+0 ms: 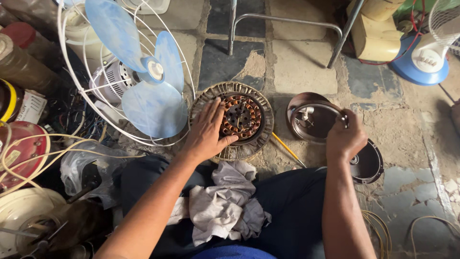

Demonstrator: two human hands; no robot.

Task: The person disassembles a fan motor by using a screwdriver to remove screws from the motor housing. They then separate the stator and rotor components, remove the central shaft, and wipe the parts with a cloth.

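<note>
Left hand (207, 132) lies flat, fingers spread, on the round copper-wound fan motor stator (233, 121) resting on the stone floor (302, 67). Just right of the stator, the right hand (345, 138) pinches a small part at the rim of a brown domed metal cover (310, 117). A yellow-handled screwdriver (285, 147) lies between them; bare floor opens beyond the stator's far edge.

Head camera, looking steeply down, seemingly close

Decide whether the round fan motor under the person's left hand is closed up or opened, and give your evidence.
Opened. The motor shows bare copper windings with no cover over them; the left hand rests on it, and a brown dish-shaped cover lies apart by the right hand.
</note>
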